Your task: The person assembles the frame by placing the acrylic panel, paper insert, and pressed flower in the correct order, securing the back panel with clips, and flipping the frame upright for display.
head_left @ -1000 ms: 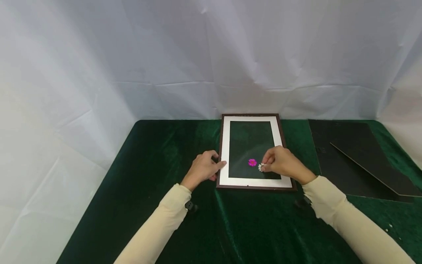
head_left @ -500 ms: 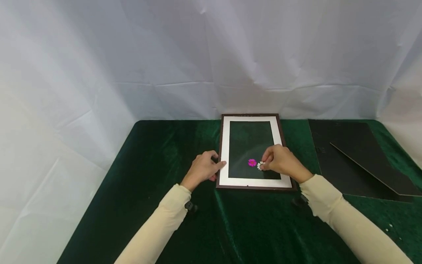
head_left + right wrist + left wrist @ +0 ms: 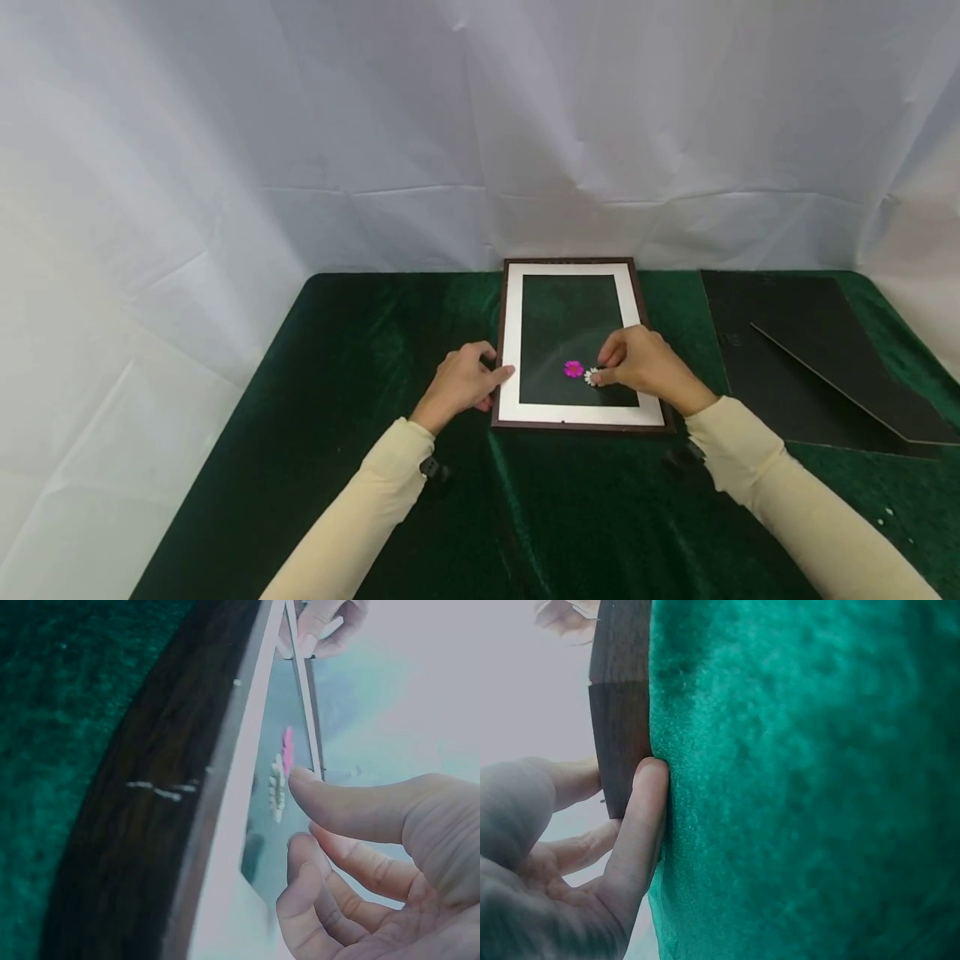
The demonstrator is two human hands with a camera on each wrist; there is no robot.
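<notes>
A dark wooden picture frame (image 3: 508, 333) with a white mat and dark glass lies flat on the green cloth (image 3: 360, 375). On the glass sit a pink flower (image 3: 573, 368) and, just right of it, a small white flower (image 3: 592, 377). My right hand (image 3: 609, 371) hovers over the lower right of the glass, one outstretched fingertip (image 3: 301, 780) touching the white flower (image 3: 277, 791) beside the pink flower (image 3: 287, 750). My left hand (image 3: 491, 375) holds the frame's left rail (image 3: 619, 712), one finger (image 3: 641, 817) lying along its outer side.
A black backing board (image 3: 787, 350) with its stand leg lies on the cloth to the right of the frame. A few white specks (image 3: 888, 512) lie near the right front. A white sheet (image 3: 375, 125) hangs behind the table.
My right hand has shifted slightly left, and the white flower now sits a bit closer to the pink one. The left hand and the frame have not moved.
</notes>
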